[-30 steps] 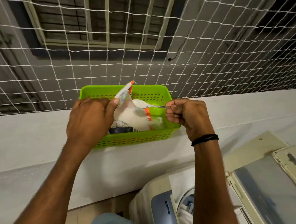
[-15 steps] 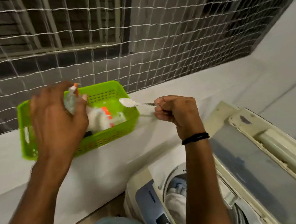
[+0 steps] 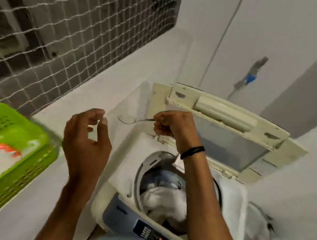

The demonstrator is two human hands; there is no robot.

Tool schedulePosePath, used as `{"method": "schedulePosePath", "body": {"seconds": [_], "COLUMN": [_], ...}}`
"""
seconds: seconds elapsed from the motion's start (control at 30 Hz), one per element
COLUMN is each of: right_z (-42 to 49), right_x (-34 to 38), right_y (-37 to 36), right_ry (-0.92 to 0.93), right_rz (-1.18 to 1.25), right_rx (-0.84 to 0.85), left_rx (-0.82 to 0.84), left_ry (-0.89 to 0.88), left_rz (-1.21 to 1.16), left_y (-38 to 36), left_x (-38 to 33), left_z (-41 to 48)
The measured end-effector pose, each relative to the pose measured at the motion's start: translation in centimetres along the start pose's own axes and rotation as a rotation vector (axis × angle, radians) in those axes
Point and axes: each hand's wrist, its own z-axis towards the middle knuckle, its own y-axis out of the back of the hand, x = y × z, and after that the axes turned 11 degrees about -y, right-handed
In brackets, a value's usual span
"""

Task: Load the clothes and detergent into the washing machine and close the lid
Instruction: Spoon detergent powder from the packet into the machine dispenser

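Observation:
My right hand [image 3: 172, 127] pinches the handle of a metal spoon [image 3: 128, 120] heaped with white detergent powder, held level above the back of the washing machine [image 3: 113, 200]. My left hand [image 3: 86, 139] hovers beside it, fingers apart and holding nothing. The machine's lid [image 3: 231, 129] stands raised behind my right wrist. White and blue clothes [image 3: 161, 195] lie in the drum below. The detergent bag [image 3: 3, 155], white with an orange band, rests in the green basket [image 3: 20, 173] on the ledge at left.
A white ledge [image 3: 99, 90] runs behind the machine, with a rope net [image 3: 66, 35] over the window above it. A white wall with a pipe and a tap with a blue handle [image 3: 251, 78] is at right. The control panel [image 3: 156, 239] faces me at the bottom.
My left hand has let go of the detergent bag and moved right, away from the basket. My right hand has carried the filled spoon over the machine. The view has swung right and down.

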Motion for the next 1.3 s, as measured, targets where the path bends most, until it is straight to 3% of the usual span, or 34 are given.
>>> {"method": "schedulePosePath", "body": {"seconds": [0.37,0.6,0.73,0.9,1.07,1.3], "right_z": [6.2,8.8,8.1,8.3,8.2,8.0], "right_x": [-11.0,-18.3,-20.2,-24.2,-24.9,-25.8], "right_y": [12.4,16.5,15.8,14.6,14.2,13.7], "right_ry": [-0.221,-0.378,-0.295,-0.1,0.081,0.199], "right_rz": [0.163,0.051,-0.173,-0.457,-0.548,-0.528], "right_rx": [-0.479,-0.706,-0.718,-0.744,-0.76,-0.764], "left_rx": [0.495,1.059,1.313,1.436,1.451,1.497], "left_ry": [0.285,0.411,0.318,0.243,0.202,0.186], "left_rz": [-0.253,-0.206,-0.154,-0.075,-0.039,-0.054], "left_y": [-16.0,-24.2,-25.7,-26.7,-26.9,-26.7], "left_x": [1.6,3.5,3.0,1.7,1.5,1.6], "left_z": [-9.0,-17.5,-19.3,-20.0,-20.0,-19.7]}}
